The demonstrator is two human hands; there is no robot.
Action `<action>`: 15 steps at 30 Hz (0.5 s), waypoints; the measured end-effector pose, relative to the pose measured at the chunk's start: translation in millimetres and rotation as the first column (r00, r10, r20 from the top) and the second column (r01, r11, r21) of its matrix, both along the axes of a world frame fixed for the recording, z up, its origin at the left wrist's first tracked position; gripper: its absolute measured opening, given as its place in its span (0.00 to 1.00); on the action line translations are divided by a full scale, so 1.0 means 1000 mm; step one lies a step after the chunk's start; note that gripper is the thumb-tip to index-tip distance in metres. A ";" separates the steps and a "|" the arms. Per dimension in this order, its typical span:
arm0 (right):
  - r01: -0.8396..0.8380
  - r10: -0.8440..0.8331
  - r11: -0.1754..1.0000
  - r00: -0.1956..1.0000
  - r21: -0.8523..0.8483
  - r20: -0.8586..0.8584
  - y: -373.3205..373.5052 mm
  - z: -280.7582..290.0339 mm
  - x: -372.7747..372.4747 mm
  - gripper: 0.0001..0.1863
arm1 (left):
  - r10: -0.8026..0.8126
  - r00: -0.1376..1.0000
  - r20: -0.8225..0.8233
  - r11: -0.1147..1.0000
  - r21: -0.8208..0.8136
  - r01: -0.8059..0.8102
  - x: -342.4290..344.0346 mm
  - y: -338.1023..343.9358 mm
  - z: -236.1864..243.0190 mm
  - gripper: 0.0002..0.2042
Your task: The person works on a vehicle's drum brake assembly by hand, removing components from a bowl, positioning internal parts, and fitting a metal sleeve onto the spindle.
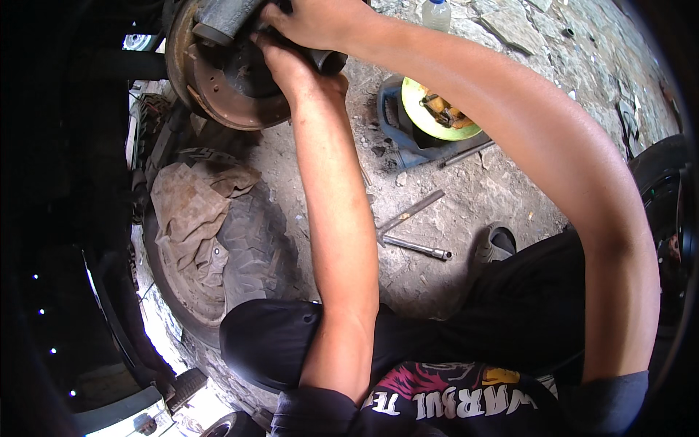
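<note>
At the top of the head view, both my hands work at a rusty round wheel hub assembly (251, 109). My right hand (313, 22) reaches in from the right, its fingers curled round a part that I cannot make out. Just below it, my left hand (284, 62) is closed against the hub's middle, with its fingertips partly hidden. A grey metal cylinder (227, 16) juts out to the left of my hands. Beside my left wrist a dark tube end (330, 63) shows under my right hand.
A lime-green bowl (415, 116) of greasy metal parts sits on a blue-grey container (393, 127). A cross-shaped lug wrench (415, 247) lies on the rough ground. On the left, a brown cloth (189, 211) drapes over a large tyre (258, 240). A plastic bottle (436, 14) stands farther off.
</note>
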State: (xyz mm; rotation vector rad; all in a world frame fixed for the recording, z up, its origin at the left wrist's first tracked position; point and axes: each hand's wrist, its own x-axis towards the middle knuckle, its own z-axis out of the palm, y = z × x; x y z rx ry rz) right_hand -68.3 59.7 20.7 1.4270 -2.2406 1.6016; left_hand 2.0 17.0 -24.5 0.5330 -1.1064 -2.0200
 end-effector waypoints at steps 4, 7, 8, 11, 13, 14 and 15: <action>-0.093 0.096 0.995 0.990 -0.029 0.102 0.012 0.003 0.009 0.22 | -0.042 0.998 -0.037 0.999 -0.001 0.042 0.009 -0.016 -0.009 0.38; -0.063 0.071 0.997 0.980 -0.045 0.187 0.031 0.004 0.007 0.23 | -0.104 0.991 -0.087 0.994 0.028 0.107 0.006 -0.019 -0.014 0.38; 0.000 0.013 0.997 0.981 -0.071 0.195 0.031 -0.002 0.006 0.23 | -0.073 0.994 -0.086 0.996 0.052 0.078 0.003 -0.016 -0.015 0.38; 0.064 -0.047 0.996 0.971 -0.063 0.233 0.040 -0.018 -0.008 0.23 | 0.005 0.997 -0.076 0.991 0.130 0.005 0.001 -0.014 -0.016 0.36; 0.116 -0.107 0.993 0.971 -0.031 0.214 0.044 -0.031 -0.015 0.22 | 0.027 0.997 -0.072 0.981 0.193 -0.013 0.004 -0.019 -0.015 0.33; 0.189 -0.182 0.978 0.980 -0.087 0.083 0.049 -0.037 -0.015 0.21 | 0.074 0.995 -0.073 0.968 0.244 -0.054 0.006 -0.020 -0.016 0.30; 0.108 -0.098 0.990 0.988 -0.090 0.116 0.053 -0.039 -0.021 0.20 | 0.062 0.996 -0.066 0.976 0.212 -0.047 0.007 -0.020 -0.017 0.30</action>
